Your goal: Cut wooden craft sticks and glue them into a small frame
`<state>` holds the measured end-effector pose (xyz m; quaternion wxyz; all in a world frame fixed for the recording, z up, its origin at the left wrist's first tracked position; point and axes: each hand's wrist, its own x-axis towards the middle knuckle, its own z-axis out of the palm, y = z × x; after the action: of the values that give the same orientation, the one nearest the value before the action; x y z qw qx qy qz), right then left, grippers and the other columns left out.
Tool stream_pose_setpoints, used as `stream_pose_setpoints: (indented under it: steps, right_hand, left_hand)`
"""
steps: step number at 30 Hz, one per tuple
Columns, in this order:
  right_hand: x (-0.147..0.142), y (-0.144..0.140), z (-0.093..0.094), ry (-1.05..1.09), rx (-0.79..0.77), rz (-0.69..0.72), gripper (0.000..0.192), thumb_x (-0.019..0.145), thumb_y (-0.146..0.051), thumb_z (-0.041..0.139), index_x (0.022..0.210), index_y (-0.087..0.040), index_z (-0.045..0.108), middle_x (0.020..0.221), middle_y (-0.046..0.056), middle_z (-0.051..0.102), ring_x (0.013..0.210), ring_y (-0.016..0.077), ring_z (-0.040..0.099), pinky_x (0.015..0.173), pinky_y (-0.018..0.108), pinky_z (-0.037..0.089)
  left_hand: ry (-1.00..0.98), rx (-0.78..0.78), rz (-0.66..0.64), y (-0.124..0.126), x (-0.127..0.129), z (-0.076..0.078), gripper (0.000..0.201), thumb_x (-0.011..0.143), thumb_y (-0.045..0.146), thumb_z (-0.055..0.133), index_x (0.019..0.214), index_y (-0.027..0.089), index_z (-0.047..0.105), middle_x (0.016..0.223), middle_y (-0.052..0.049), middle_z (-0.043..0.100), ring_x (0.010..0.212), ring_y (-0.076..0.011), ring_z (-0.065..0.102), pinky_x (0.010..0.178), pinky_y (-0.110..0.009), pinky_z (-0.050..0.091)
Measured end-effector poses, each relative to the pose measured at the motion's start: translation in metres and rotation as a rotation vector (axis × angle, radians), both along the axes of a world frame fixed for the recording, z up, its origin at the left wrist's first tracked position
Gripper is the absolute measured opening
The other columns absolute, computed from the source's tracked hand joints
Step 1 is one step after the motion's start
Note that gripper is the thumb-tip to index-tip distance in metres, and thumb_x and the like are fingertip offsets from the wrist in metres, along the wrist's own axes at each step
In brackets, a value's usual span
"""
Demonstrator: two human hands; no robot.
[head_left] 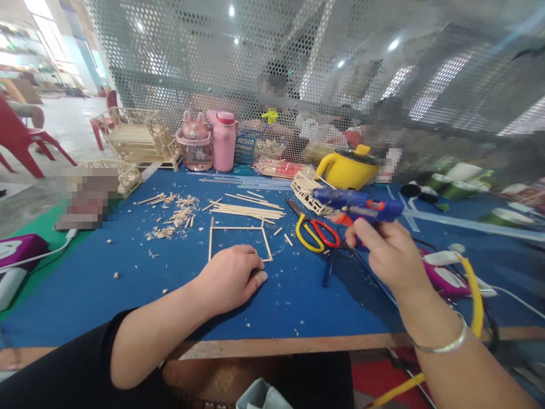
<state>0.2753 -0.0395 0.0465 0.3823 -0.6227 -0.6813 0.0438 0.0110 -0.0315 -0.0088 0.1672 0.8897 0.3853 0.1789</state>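
The right hand (389,258) grips a blue glue gun (357,205) above the blue tabletop (298,295), while the left hand (230,278) rests loosely curled, holding nothing, on the stick frame (238,230) near yellow-and-red scissors (315,233).

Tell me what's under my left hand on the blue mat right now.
The left hand rests on the near edge of a square stick frame. The frame's far side and both side sticks show on the blue mat; the near stick and corner are mostly covered by the fingers.
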Motion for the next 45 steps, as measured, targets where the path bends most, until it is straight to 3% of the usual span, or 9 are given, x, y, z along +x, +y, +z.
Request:
stream_pose_setpoints:
  steps: [3, 6, 12, 25, 31, 37, 40, 42, 45]
  right_hand:
    - [0.016, 0.037, 0.013, -0.105, 0.105, -0.193, 0.033, 0.087, -0.044, 0.041, 0.092, -0.019, 0.062, 0.080, 0.008, 0.066, 0.079, 0.0241, 0.062, 0.076, 0.035, 0.047]
    - [0.031, 0.079, 0.019, -0.356, -0.036, -0.361, 0.043, 0.085, -0.043, 0.042, 0.117, -0.017, 0.055, 0.101, 0.015, 0.067, 0.094, 0.0317, 0.062, 0.080, 0.040, 0.046]
    - [0.027, 0.126, 0.014, -0.679, -0.245, -0.314, 0.041, 0.086, -0.041, 0.039, 0.113, -0.017, 0.059, 0.111, 0.016, 0.066, 0.098, 0.0301, 0.062, 0.078, 0.038, 0.047]
    - [0.046, 0.149, 0.003, -0.519, -0.302, -0.196, 0.045, 0.085, -0.036, 0.037, 0.122, -0.017, 0.056, 0.120, 0.013, 0.063, 0.104, 0.0278, 0.060, 0.082, 0.032, 0.046]
    - [0.048, 0.145, 0.000, -0.467, -0.220, -0.277, 0.046, 0.089, -0.030, 0.029, 0.127, -0.016, 0.050, 0.123, 0.015, 0.060, 0.109, 0.0279, 0.057, 0.085, 0.034, 0.044]
    - [0.039, 0.148, 0.002, -0.493, -0.255, -0.258, 0.044, 0.081, -0.029, 0.044, 0.122, -0.018, 0.056, 0.117, 0.014, 0.063, 0.102, 0.0322, 0.059, 0.081, 0.042, 0.046]
    - [0.023, 0.127, 0.007, -0.510, -0.098, -0.264, 0.047, 0.078, -0.025, 0.047, 0.123, -0.014, 0.054, 0.118, 0.016, 0.061, 0.106, 0.0339, 0.055, 0.085, 0.045, 0.043]
    - [0.008, 0.106, 0.007, -0.485, 0.165, -0.182, 0.039, 0.078, -0.023, 0.049, 0.113, -0.012, 0.060, 0.110, 0.016, 0.064, 0.101, 0.0299, 0.057, 0.086, 0.040, 0.043]
    - [-0.013, 0.079, -0.004, -0.488, -0.002, 0.316, 0.024, 0.082, -0.025, 0.049, 0.093, -0.020, 0.069, 0.091, 0.006, 0.070, 0.082, 0.0188, 0.062, 0.076, 0.029, 0.046]
  left_hand:
    - [-0.012, -0.008, 0.001, -0.001, 0.000, 0.000, 0.022, 0.086, 0.027, 0.046, 0.086, 0.019, 0.066, 0.089, -0.005, 0.064, 0.085, -0.0192, 0.061, 0.079, -0.032, 0.049]
    - [-0.047, -0.023, 0.016, 0.000, 0.001, -0.001, 0.021, 0.086, 0.025, 0.046, 0.091, 0.019, 0.066, 0.091, -0.005, 0.064, 0.086, -0.0189, 0.061, 0.080, -0.032, 0.049]
    - [-0.081, 0.002, 0.050, 0.004, 0.003, -0.007, 0.028, 0.089, 0.015, 0.037, 0.095, 0.021, 0.064, 0.090, -0.005, 0.061, 0.084, -0.0171, 0.059, 0.077, -0.029, 0.048]
    - [-0.018, -0.015, 0.072, 0.007, 0.002, -0.006, 0.028, 0.091, 0.020, 0.035, 0.093, 0.023, 0.064, 0.090, -0.003, 0.061, 0.085, -0.0172, 0.059, 0.074, -0.029, 0.047]
    - [-0.021, -0.012, 0.096, 0.007, 0.003, -0.006, 0.029, 0.092, 0.021, 0.035, 0.091, 0.022, 0.064, 0.088, -0.004, 0.059, 0.082, -0.0157, 0.060, 0.073, -0.027, 0.048]
    - [0.009, -0.001, 0.117, 0.008, 0.002, -0.008, 0.028, 0.091, 0.020, 0.038, 0.088, 0.020, 0.066, 0.085, -0.005, 0.059, 0.082, -0.0153, 0.061, 0.075, -0.025, 0.048]
    - [0.018, 0.001, 0.120, 0.009, 0.001, -0.010, 0.028, 0.090, 0.020, 0.038, 0.090, 0.021, 0.066, 0.085, -0.005, 0.059, 0.083, -0.0157, 0.061, 0.075, -0.025, 0.047]
    - [0.027, 0.005, 0.122, 0.010, 0.001, -0.010, 0.029, 0.090, 0.019, 0.038, 0.091, 0.021, 0.067, 0.085, -0.005, 0.059, 0.082, -0.0161, 0.060, 0.074, -0.026, 0.047]
    - [0.037, 0.004, 0.132, 0.010, 0.002, -0.009, 0.029, 0.089, 0.019, 0.038, 0.089, 0.021, 0.067, 0.085, -0.005, 0.059, 0.082, -0.0163, 0.060, 0.075, -0.026, 0.047]
